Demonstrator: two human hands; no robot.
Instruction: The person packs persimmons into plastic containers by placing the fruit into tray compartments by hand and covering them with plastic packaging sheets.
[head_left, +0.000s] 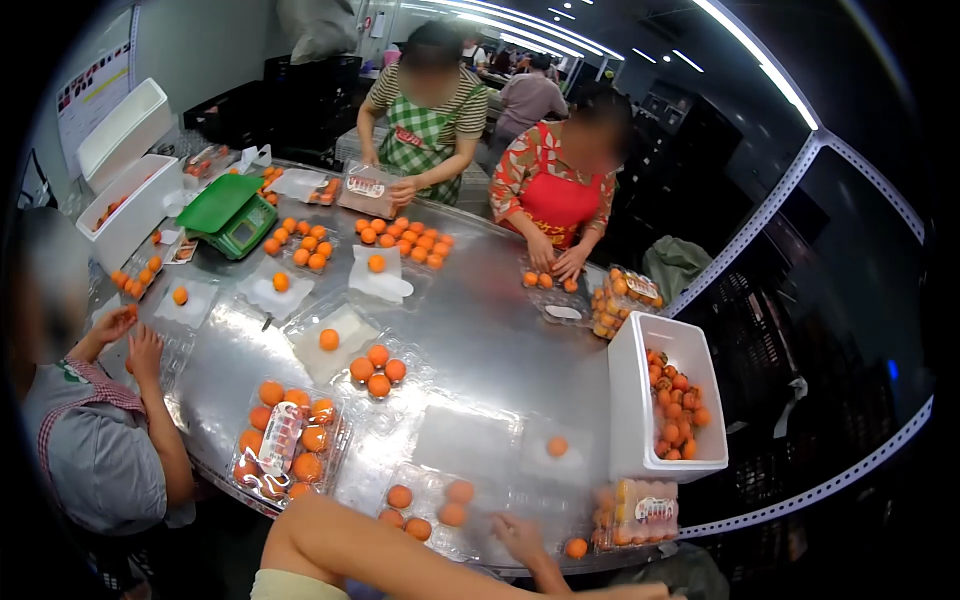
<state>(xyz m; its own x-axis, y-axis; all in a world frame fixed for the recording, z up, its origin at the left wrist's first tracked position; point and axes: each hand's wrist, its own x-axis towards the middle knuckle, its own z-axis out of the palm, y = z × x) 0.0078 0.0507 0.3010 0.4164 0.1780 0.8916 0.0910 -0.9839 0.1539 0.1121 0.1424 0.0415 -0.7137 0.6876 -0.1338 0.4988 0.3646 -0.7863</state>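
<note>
My left arm, in a pale yellow sleeve, crosses the bottom of the view. My left hand (652, 592) is at the lower edge, mostly cut off, so its fingers are unclear. Beyond that arm, my right hand (520, 540) is over the near table edge, slightly blurred, fingers stretched out and nothing visible in them. To its left is a clear plastic tray (425, 480) holding several round orange fruits (452, 514). A single fruit (557, 446) rests on a white sheet farther up, and another fruit (577, 548) lies to the right of my right hand.
A white foam box (620, 400) of fruit stands at right, beside a filled clear pack (645, 512). Another filled pack (283, 440) is at left. A green scale (222, 208) sits at the far left of the metal table (500, 340). Three co-workers handle fruit and packs around it.
</note>
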